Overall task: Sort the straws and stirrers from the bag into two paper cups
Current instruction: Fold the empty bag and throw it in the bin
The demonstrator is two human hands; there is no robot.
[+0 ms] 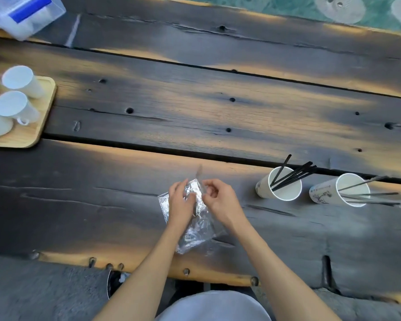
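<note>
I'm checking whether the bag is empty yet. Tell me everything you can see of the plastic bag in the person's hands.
The plastic bag is clear, crinkled film with bright glints, lying on the dark wooden table near its front edge. The left hand presses on its upper part while the right hand pinches its top. Whether anything remains inside cannot be told.

Black straws are filling a white paper cup; the neighbouring cup is showing dark printed artwork, the bag is glinting silvery clear, and the table is looking charred black streaked with amber
</note>
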